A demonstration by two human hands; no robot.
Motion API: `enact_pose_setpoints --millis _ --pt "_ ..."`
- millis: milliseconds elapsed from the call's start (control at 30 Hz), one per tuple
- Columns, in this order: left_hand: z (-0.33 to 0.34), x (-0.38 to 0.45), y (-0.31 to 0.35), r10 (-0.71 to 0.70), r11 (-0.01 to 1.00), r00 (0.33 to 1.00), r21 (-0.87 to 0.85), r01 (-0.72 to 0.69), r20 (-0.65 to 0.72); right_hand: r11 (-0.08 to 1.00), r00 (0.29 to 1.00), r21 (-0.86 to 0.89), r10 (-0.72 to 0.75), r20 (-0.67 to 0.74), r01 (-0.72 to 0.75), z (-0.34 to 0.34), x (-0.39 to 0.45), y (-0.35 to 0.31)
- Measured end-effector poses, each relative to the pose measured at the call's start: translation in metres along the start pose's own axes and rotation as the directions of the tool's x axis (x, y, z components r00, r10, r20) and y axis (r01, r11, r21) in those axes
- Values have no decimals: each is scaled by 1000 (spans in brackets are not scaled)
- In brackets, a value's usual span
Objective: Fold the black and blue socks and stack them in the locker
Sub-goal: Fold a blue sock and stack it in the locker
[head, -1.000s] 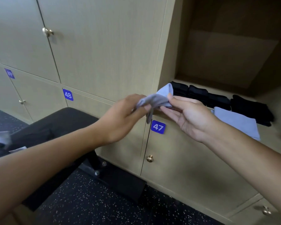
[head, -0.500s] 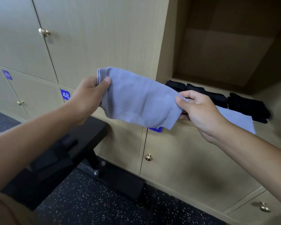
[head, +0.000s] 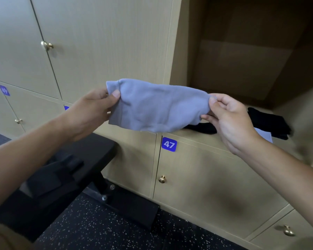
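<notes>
A: Two hands on one blue sock [head: 157, 107], stretched flat in the air in front of the lockers.

B: How is each holding it?

A: The left hand [head: 90, 110] pinches the left end, thumb on the front face, fingers behind. The right hand [head: 229, 120] pinches the right end between thumb and fingertips, the other fingers curled below it.

B: And the open locker [head: 242, 51]?

A: Just behind the sock, to the right. On its floor lie black socks [head: 267, 121]: one bundle shows right of the right hand, and a dark strip shows under the blue sock's lower edge. A pale blue piece [head: 264, 136] peeks out beside the wrist, in front of the black bundle; how it is folded I cannot tell.

B: Anything else?

A: A door below bears a blue plate reading 47 [head: 169, 144] and a brass knob [head: 162, 179]. A black bench [head: 76, 165] stands on the speckled floor [head: 101, 230] at lower left.
</notes>
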State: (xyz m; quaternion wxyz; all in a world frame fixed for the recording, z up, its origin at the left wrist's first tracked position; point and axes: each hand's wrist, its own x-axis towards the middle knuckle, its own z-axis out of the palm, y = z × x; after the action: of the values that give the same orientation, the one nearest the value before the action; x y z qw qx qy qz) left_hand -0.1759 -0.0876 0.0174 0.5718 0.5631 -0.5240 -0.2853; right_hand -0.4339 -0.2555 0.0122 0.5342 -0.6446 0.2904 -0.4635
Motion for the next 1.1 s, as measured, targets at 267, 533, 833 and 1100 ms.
enact_pose_setpoints --millis 267,533,833,1100 --pt "25 -5 3 71 997 972 -49 -61 224 989 930 138 -9 367 -45 4 -10 -14" --pt "55 -2 8 136 987 958 43 -152 251 985 814 107 47 579 -133 23 -26 -20" --pt "65 -2 -2 86 991 957 79 -111 276 975 824 37 164 542 -219 35 -29 -10" --pt "67 -1 -3 65 996 971 45 -77 229 970 829 26 194 525 -243 35 -29 -11"
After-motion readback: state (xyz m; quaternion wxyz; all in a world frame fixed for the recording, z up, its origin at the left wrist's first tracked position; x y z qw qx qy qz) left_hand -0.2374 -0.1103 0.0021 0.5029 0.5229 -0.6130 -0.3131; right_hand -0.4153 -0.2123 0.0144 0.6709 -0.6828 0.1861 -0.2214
